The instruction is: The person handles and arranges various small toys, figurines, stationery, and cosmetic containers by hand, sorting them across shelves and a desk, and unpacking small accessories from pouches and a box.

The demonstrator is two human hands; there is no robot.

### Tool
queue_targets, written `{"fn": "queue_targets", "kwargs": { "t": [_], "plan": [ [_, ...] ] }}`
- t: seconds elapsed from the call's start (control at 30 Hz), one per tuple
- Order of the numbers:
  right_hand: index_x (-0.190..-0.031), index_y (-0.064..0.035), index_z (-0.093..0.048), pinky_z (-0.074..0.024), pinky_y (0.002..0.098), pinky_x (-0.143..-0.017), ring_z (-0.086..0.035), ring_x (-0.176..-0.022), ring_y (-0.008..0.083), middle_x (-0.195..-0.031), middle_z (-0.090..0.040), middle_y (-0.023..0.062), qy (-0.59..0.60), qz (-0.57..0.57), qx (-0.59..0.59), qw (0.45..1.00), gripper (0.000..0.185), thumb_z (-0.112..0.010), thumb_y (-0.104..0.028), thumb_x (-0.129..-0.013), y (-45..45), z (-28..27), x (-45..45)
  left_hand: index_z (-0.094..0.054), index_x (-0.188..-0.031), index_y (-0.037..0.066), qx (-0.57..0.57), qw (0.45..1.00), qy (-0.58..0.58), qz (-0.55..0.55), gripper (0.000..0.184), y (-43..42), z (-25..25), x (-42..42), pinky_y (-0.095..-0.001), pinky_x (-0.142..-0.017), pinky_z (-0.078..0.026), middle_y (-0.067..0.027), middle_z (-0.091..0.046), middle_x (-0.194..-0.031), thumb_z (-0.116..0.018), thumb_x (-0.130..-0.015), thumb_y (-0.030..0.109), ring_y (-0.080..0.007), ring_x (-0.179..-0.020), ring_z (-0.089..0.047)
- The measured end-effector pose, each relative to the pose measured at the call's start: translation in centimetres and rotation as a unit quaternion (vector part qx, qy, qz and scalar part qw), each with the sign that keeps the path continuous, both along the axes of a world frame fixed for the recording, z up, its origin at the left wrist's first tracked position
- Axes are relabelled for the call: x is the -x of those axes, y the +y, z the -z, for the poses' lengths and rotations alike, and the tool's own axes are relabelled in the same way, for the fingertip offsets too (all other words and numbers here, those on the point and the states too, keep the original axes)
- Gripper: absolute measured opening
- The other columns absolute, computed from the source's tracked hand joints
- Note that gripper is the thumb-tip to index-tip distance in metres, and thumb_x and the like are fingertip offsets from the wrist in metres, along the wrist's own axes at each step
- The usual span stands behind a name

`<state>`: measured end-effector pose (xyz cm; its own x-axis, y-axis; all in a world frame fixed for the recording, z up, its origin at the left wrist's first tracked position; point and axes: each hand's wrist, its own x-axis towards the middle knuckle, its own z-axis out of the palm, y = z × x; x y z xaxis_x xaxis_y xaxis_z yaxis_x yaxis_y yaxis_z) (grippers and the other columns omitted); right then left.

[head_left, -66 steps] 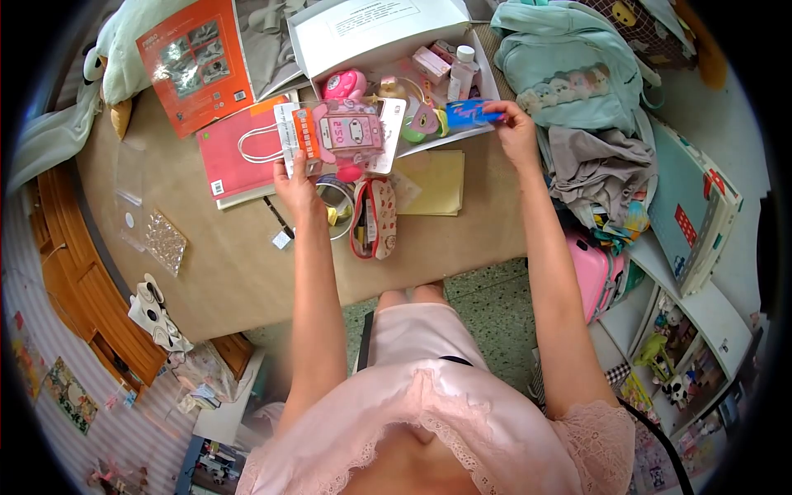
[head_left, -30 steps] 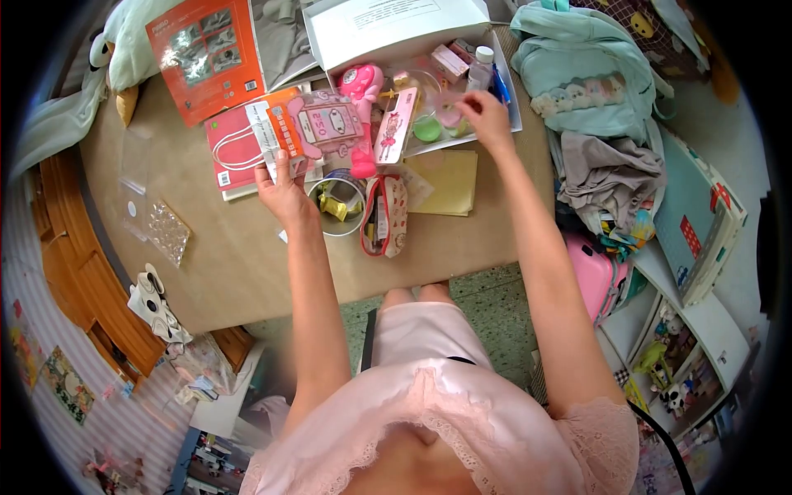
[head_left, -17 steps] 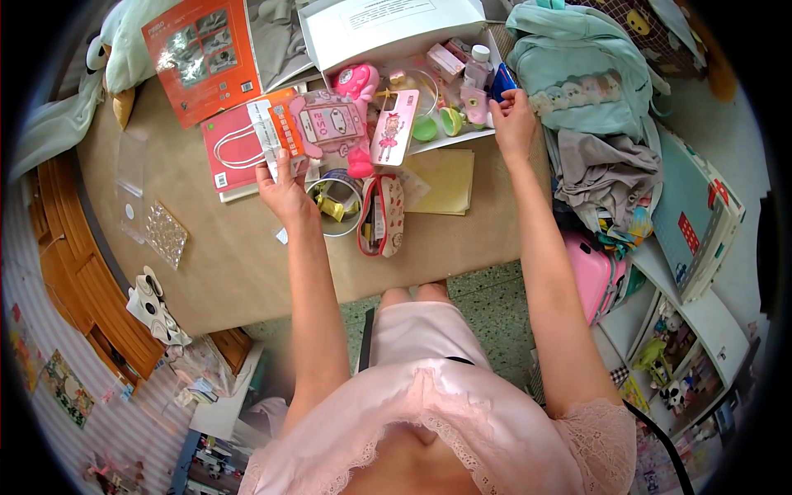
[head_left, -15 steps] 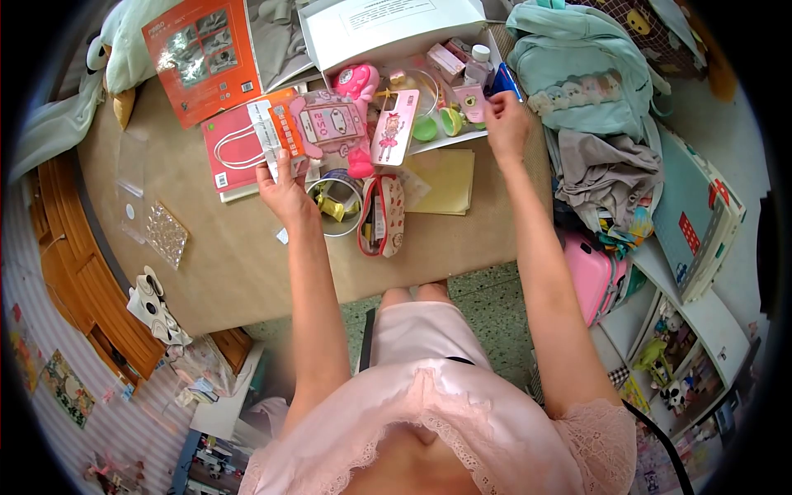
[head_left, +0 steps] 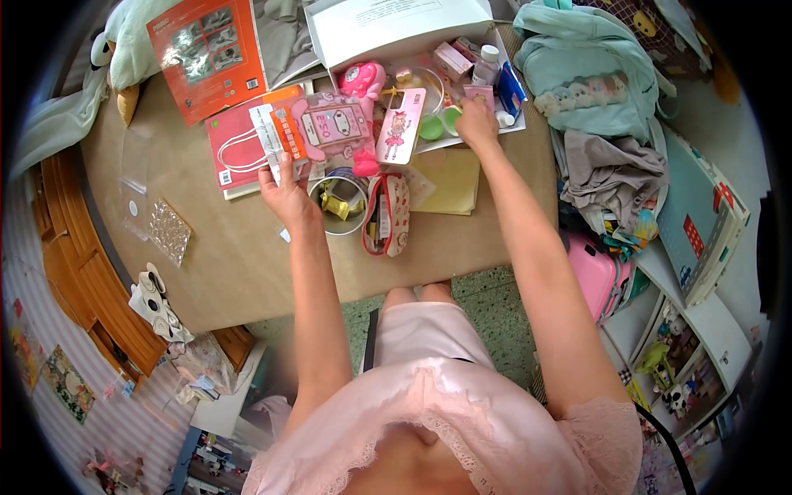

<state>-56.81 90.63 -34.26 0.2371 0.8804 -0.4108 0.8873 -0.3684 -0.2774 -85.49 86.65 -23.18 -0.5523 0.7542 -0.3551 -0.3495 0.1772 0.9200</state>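
Note:
My left hand [head_left: 289, 194] is closed on the white and orange edge of a clear package [head_left: 334, 125] with a pink toy phone in it. My right hand [head_left: 478, 124] reaches into the open white box [head_left: 355, 37], beside a green round item [head_left: 450, 119]; its fingertips are partly hidden, and what they hold I cannot make out. In the box are a white-capped bottle [head_left: 486, 66], a blue packet [head_left: 511, 89] and a small pink box [head_left: 452, 62]. A pink phone case [head_left: 401, 126] leans at the box's front edge.
Near the box lie a tape roll [head_left: 339, 200], a pencil pouch [head_left: 385, 216], yellow paper [head_left: 450, 181] and a pink folder [head_left: 231, 148]. An orange book [head_left: 206, 58] is at the back left, a mint backpack [head_left: 577, 74] at the right.
My right hand has moved left from the blue packet to the green round item. The blue packet now stands at the box's right side. My left hand still holds the package.

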Motion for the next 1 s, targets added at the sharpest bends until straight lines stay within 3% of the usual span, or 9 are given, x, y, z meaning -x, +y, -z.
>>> {"fn": "queue_targets", "kwargs": {
  "t": [0.13, 0.17, 0.23, 0.4, 0.47, 0.53, 0.6, 0.8, 1.0],
  "plan": [
    [-0.094, -0.0047, -0.064, -0.0458, 0.0452, -0.08, -0.049, -0.109, 0.0328, -0.103, -0.055, 0.0182, -0.004, -0.045, -0.139, 0.989, 0.025, -0.057, -0.023, -0.078, -1.2, -2.0, 1.3, -0.052, -0.108, 0.008, 0.009, 1.0, -0.008, -0.012, 0.025, -0.2, 0.3, 0.0, -0.0272, -0.068, -0.053, -0.0025, -0.059, -0.1, -0.06, -0.085, 0.01, -0.0122, -0.085, -0.059],
    [-0.088, -0.0043, -0.065, -0.0452, 0.044, -0.078, -0.056, -0.098, 0.0312, -0.089, -0.061, 0.0167, 0.046, -0.058, -0.208, 0.975, 0.029, -0.058, -0.031, -0.078, -1.3, -1.2, 1.7, -0.052, -0.108, 0.008, 0.009, 1.0, -0.009, -0.012, 0.025, -0.1, 0.4, 0.0, -0.0272, -0.068, -0.053, -0.0025, -0.059, -0.1, -0.06, -0.085, 0.01, -0.0122, -0.085, -0.059],
    [-0.08, -0.0025, -0.065, -0.0466, 0.041, -0.075, -0.061, -0.083, 0.0302, -0.077, -0.064, 0.0147, 0.138, -0.011, 0.01, 0.99, 0.035, -0.06, -0.037, -0.076, -1.4, -3.9, 4.3, -0.052, -0.112, 0.007, -0.008, 1.0, -0.016, -0.006, 0.029, 0.1, 0.5, 0.0, -0.0291, -0.068, -0.057, -0.0048, -0.06, -0.102, -0.06, -0.084, 0.005, -0.0146, -0.087, -0.06],
    [-0.074, -0.0017, -0.064, -0.0486, 0.035, -0.067, -0.063, -0.073, 0.0274, -0.076, -0.065, 0.0148, 0.287, 0.051, 0.049, 0.955, 0.038, -0.063, -0.04, -0.071, -2.0, -2.6, 6.6, -0.052, -0.112, 0.007, -0.002, 1.0, -0.004, -0.003, 0.029, 0.5, 0.3, 0.0, -0.0287, -0.067, -0.056, -0.0049, -0.06, -0.102, -0.06, -0.084, 0.005, -0.0146, -0.087, -0.06],
    [-0.078, -0.0008, -0.063, -0.048, 0.0343, -0.064, -0.062, -0.069, 0.0262, -0.074, -0.065, 0.0135, 0.426, 0.128, 0.02, 0.895, 0.033, -0.065, -0.034, -0.072, -1.7, -2.2, 5.6, -0.052, -0.112, 0.007, 0.003, 1.0, 0.002, -0.004, 0.029, 0.3, 0.1, 0.1, -0.0286, -0.067, -0.056, -0.0048, -0.06, -0.102, -0.06, -0.084, 0.006, -0.0146, -0.087, -0.061],
    [-0.081, -0.0009, -0.062, -0.0476, 0.0345, -0.061, -0.062, -0.064, 0.0253, -0.072, -0.064, 0.0129, 0.407, 0.133, -0.021, 0.904, 0.03, -0.066, -0.028, -0.071, -1.5, -4.0, 3.8, -0.052, -0.112, 0.007, 0.004, 1.0, 0.002, -0.006, 0.029, 0.3, -0.1, 0.0, -0.0287, -0.067, -0.056, -0.0047, -0.06, -0.103, -0.06, -0.084, 0.005, -0.0145, -0.087, -0.061],
    [-0.082, -0.0032, -0.061, -0.0476, 0.0358, -0.06, -0.062, -0.064, 0.0256, -0.071, -0.064, 0.0124, 0.303, 0.069, -0.214, 0.926, 0.026, -0.065, -0.027, -0.071, -1.0, -4.4, 1.8, -0.052, -0.112, 0.007, 0.001, 1.0, -0.003, -0.003, 0.029, 0.3, 0.0, 0.0, -0.0289, -0.067, -0.056, -0.0047, -0.06, -0.103, -0.06, -0.084, 0.006, -0.0146, -0.086, -0.061],
    [-0.089, -0.0089, -0.061, -0.0491, 0.0411, -0.066, -0.062, -0.074, 0.0294, -0.083, -0.062, 0.0108, 0.033, -0.056, -0.203, 0.977, 0.021, -0.063, -0.022, -0.073, 0.1, -6.1, -1.8, -0.052, -0.112, 0.007, -0.006, 1.0, -0.016, 0.002, 0.029, 0.2, 0.6, -0.4, -0.0298, -0.069, -0.056, -0.0047, -0.06, -0.103, -0.06, -0.084, 0.006, -0.015, -0.087, -0.061],
    [-0.099, -0.0048, -0.056, -0.0477, 0.0399, -0.075, -0.056, -0.092, 0.0285, -0.097, -0.056, 0.0113, -0.035, -0.11, -0.221, 0.969, 0.029, -0.064, -0.015, -0.073, 0.2, -5.1, 0.3, -0.052, -0.112, 0.008, 0.015, 1.0, -0.003, 0.006, 0.029, 0.1, 0.5, -0.6, -0.0302, -0.07, -0.056, -0.0041, -0.06, -0.103, -0.06, -0.084, 0.007, -0.0149, -0.089, -0.06]
  ]
}}
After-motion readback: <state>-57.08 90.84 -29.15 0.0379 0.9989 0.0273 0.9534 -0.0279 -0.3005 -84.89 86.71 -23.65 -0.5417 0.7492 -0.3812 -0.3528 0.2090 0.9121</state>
